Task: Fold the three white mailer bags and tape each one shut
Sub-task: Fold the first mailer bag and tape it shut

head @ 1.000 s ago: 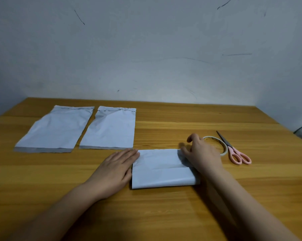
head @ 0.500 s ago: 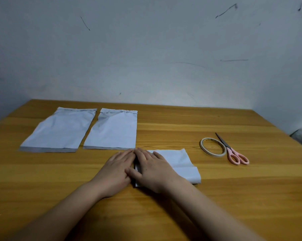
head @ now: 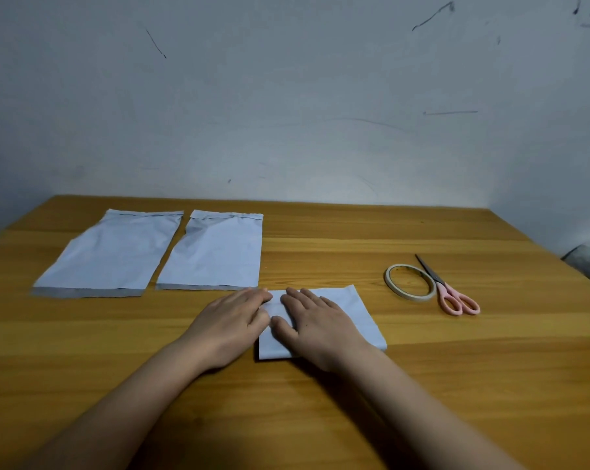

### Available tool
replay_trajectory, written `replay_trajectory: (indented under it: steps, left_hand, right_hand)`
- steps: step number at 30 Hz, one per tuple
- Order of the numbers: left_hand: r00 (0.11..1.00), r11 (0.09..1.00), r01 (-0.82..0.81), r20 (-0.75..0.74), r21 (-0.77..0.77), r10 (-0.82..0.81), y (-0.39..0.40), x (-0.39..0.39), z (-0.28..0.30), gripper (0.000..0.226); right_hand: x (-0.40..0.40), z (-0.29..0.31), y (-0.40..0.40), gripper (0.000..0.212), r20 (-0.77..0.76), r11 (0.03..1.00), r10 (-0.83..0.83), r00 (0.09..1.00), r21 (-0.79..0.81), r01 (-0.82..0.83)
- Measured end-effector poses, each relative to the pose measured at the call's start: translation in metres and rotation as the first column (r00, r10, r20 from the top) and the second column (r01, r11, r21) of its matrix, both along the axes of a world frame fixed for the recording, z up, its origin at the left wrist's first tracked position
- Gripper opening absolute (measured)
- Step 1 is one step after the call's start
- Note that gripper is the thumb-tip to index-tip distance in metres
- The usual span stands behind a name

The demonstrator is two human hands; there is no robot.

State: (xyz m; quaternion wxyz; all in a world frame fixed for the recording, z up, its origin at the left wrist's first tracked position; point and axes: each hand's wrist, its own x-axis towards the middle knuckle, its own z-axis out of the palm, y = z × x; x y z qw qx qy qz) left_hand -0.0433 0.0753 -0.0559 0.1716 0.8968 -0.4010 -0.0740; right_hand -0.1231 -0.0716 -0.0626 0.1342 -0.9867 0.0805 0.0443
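Progress stands at an early stage. One folded mailer bag lies on the wooden counter, and it serves as the reference for all positions below. The left hand rests flat at its left edge, fingers straight and held together, tips touching that edge. The right hand lies flat on top of the folded bag, fingers straight and slightly spread, pressing the layers down; neither hand grips anything. No tape is visible on this bag, so it is judged folded but not yet sealed. Behind and to the left of it, two further bags lie fully open and flat: the near unfolded bag just beyond the left hand, and the far unfolded bag beside that one, farther left, the two close but apart. To the right of the folded bag, the tape roll and pink-handled scissors lie touching each other, unattended. Outstanding: taping the first bag, then folding and taping both others.
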Motion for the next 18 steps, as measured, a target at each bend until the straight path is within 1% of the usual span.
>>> replay_trajectory:
  steps: [5,7,12,18]
  left_hand:
    - [0.997,0.989,-0.034,0.076,0.143,0.023,-0.016,-0.008,0.001,0.049]
    - [0.995,0.983,-0.058,0.093,0.174,0.042,-0.020,-0.010,-0.002,0.050]
    - [0.992,0.984,-0.075,0.108,0.164,0.058,-0.020,-0.014,-0.005,0.050]
    - [0.989,0.986,-0.088,0.131,0.140,0.069,-0.020,-0.015,-0.009,0.050]
  right_hand:
    - [-0.009,0.000,-0.014,0.061,-0.017,0.998,-0.069,0.997,-0.008,0.069]
    - [-0.014,0.001,-0.021,0.062,-0.020,0.994,-0.106,0.994,-0.015,0.106]
    - [-0.022,0.000,-0.035,0.065,-0.034,0.978,-0.208,0.978,-0.040,0.206]
    - [-0.025,-0.003,-0.036,0.071,-0.046,0.962,-0.267,0.963,-0.073,0.264]
